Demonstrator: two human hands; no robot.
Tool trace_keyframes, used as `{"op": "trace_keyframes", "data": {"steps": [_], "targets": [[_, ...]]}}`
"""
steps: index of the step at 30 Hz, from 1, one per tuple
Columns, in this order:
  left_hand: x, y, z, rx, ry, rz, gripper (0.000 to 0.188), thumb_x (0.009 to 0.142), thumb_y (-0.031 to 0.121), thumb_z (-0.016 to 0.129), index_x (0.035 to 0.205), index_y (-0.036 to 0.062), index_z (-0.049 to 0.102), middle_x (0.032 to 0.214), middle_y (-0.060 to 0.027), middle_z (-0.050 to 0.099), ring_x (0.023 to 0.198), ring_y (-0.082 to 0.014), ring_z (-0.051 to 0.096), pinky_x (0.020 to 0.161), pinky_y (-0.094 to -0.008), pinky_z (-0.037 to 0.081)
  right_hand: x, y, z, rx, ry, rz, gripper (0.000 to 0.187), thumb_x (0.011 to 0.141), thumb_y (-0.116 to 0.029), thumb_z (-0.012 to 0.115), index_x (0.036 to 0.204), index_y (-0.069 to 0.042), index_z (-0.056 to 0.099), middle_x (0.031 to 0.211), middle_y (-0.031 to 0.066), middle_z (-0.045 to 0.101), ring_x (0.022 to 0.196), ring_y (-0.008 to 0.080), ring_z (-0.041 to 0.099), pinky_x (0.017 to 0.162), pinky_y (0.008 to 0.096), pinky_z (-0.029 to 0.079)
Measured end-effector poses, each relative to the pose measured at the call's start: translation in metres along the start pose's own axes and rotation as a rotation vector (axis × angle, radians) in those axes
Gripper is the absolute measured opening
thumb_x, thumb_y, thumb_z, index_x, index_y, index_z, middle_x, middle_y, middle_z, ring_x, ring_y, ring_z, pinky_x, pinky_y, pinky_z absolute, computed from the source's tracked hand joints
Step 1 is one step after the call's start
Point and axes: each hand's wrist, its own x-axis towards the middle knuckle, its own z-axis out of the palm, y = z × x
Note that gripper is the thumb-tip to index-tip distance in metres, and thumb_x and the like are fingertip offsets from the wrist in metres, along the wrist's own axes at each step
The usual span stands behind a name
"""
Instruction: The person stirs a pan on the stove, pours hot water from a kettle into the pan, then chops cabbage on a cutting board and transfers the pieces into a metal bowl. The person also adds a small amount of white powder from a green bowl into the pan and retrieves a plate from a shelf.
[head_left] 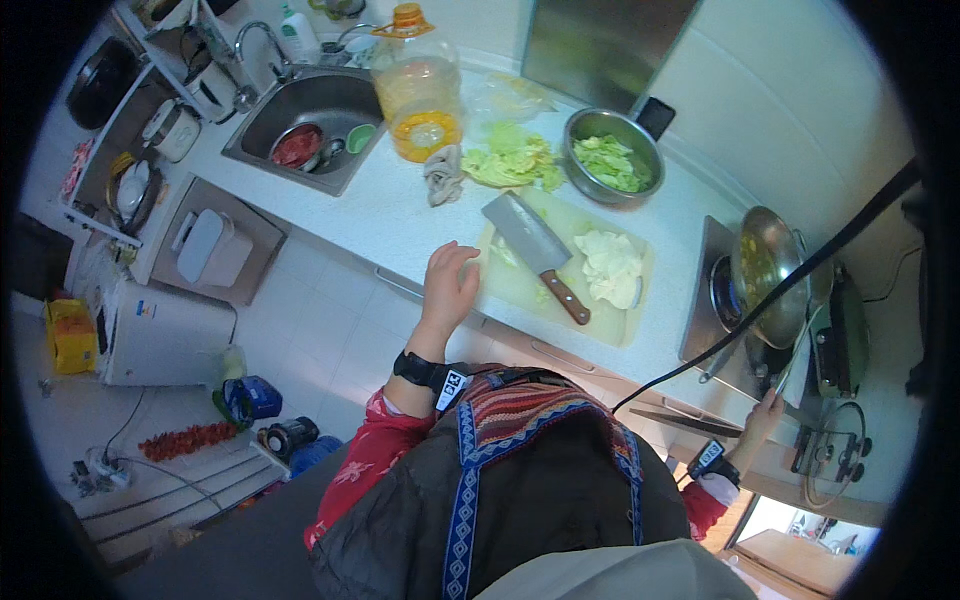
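Observation:
My left hand [450, 285] hovers at the counter's front edge, left of the cutting board [625, 325], with loosely bent fingers and nothing in it. A cleaver [528, 228] with a wooden handle lies across the board beside pale cabbage pieces [608, 268]. Far to the right, my right hand [765, 412] is closed round the thin handle of a long metal cooking utensil [799, 350]. Its upper end reaches the side of the wok [765, 270], and its head is hard to make out. The wok sits on the stove over a blue flame, with yellowish food inside.
Behind the board are a steel bowl [640, 190] of chopped greens, loose leaves [515, 157], a grey cloth [443, 176] and a big oil jug [415, 80]. The sink [250, 140] at left holds a bowl of red meat [298, 147]. A black cable [760, 310] crosses before the wok.

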Motion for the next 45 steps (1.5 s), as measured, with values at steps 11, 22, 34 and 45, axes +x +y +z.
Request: {"op": "trace_keyframes", "data": {"steps": [11, 22, 34, 45], "targets": [[-0.011, -0.029, -0.035, 0.073, 0.061, -0.056, 0.02, 0.077, 0.01, 0.057, 0.096, 0.0042, 0.06, 0.101, -0.0135, 0.06, 0.107, -0.0353, 0.048, 0.093, -0.0417, 0.036, -0.038, -0.035, 0.005, 0.467, -0.1, 0.366, 0.038, 0.091, -0.037, 0.048, 0.113, -0.006, 0.05, 0.052, -0.0046, 0.032, 0.034, 0.0048, 0.025, 0.03, 0.0202, 0.019], [0.002, 0.0, -0.032, 0.089, 0.071, -0.012, 0.02, 0.077, 0.009, 0.057, 0.096, 0.0054, 0.061, 0.101, -0.0135, 0.06, 0.107, -0.0329, 0.049, 0.092, -0.0406, 0.037, -0.061, -0.14, 0.078, 1.715, -1.222, 0.568, 0.023, 0.097, -0.026, 0.033, 0.095, -0.005, 0.043, 0.046, -0.0054, 0.04, 0.029, 0.0043, 0.036, 0.032, 0.0206, 0.029], [0.007, 0.061, 0.003, -0.055, -0.439, 0.194, 0.021, 0.085, 0.017, 0.052, 0.098, 0.0028, 0.06, 0.1, -0.0169, 0.059, 0.099, -0.0327, 0.053, 0.088, -0.0388, 0.04, -0.158, -0.245, 0.229, 0.927, -2.011, 0.371, 0.022, 0.094, -0.024, 0.044, 0.075, -0.013, 0.04, 0.044, -0.008, 0.032, 0.028, 0.0032, 0.028, 0.029, 0.0193, 0.021], [0.017, -0.003, -0.061, -0.306, -0.434, -0.011, 0.028, 0.091, 0.019, 0.042, 0.104, 0.0005, 0.059, 0.101, -0.0156, 0.061, 0.097, -0.0293, 0.055, 0.087, -0.0366, 0.041, -0.249, -0.31, 0.292, 0.834, -2.229, 0.507, 0.014, 0.093, -0.023, 0.045, 0.086, -0.011, 0.043, 0.046, -0.0074, 0.034, 0.029, 0.0035, 0.029, 0.03, 0.0196, 0.024]]}}
